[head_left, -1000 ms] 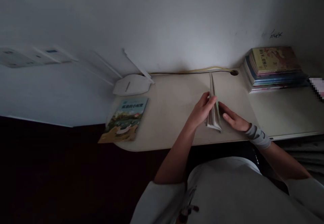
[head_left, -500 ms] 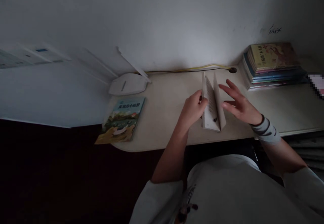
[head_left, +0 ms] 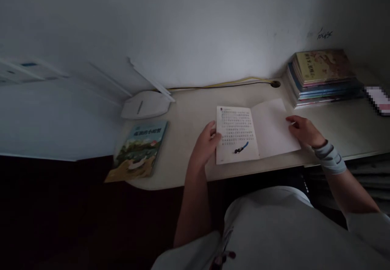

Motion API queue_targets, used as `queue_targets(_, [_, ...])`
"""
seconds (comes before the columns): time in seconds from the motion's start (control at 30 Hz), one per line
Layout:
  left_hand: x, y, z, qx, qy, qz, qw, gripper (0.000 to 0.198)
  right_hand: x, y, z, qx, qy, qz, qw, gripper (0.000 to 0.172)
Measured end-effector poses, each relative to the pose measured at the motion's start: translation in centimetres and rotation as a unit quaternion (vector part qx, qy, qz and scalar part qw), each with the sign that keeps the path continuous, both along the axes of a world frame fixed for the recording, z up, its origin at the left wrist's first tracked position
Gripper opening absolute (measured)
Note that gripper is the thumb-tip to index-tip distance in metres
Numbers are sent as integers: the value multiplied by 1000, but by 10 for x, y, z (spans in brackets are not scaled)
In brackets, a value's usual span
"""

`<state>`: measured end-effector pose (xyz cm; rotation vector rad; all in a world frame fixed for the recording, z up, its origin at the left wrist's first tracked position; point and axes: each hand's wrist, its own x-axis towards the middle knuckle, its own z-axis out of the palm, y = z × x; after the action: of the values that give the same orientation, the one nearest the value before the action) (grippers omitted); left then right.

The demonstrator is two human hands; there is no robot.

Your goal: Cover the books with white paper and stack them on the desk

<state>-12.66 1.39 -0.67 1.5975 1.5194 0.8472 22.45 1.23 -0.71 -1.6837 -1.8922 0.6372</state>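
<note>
An open paperback booklet (head_left: 254,131) lies nearly flat on the cream desk (head_left: 183,111). Its left page (head_left: 234,129) carries rows of small printed Chinese text and a blue-and-black mark near the bottom, while the right page (head_left: 271,127) looks blank. My left hand (head_left: 207,142) grips the booklet's left edge with the thumb over the page. My right hand (head_left: 304,131) holds the right page's outer edge, a grey band around its wrist (head_left: 329,158).
A stack of several picture books (head_left: 323,79) sits at the back right, and a picture book (head_left: 137,150) overhangs the desk's left edge. A white rounded device (head_left: 144,104), a yellow-and-black cable (head_left: 231,84) and a grommet hole (head_left: 275,83) lie along the wall.
The booklet has opened from a narrow upright V to nearly flat. My right hand has come down onto the right page, and my left hand has moved left with the booklet's edge.
</note>
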Motion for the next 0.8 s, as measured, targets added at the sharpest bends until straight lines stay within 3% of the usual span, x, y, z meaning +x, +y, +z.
queue_targets(0.1, [0,-4,-21,60,147,45,986,55,-3,-1,-19,2,5,-14,1000,38])
queue_targets(0.17, [16,-9,-23,143,228,23,963,54,-6,-1,-23,17,7,-17,1000,38])
queue_targets(0.23, [44,-16,-19,208,273,-75,936,60,-11,-1,-23,33,11,-19,999,37])
queue_targets(0.33, [92,-26,-9,232,302,-279,881,72,-18,0,-21,66,29,-10,997,37])
queue_targets(0.4, [115,-29,-7,223,309,-338,861,66,-20,-2,-24,94,37,-2,995,37])
queue_targets(0.5, [131,-31,-11,188,313,-340,867,54,-18,-11,-35,107,18,-12,994,40])
queue_targets(0.57, [131,-32,-15,167,302,-320,882,55,-15,-20,-45,111,-27,-23,993,45])
queue_targets(0.67, [127,-35,-18,155,259,-279,911,63,-14,-35,-56,122,-144,-15,982,54])
queue_targets(0.8, [124,-40,-19,152,222,-248,931,68,-22,-45,-56,92,-288,1,953,65])
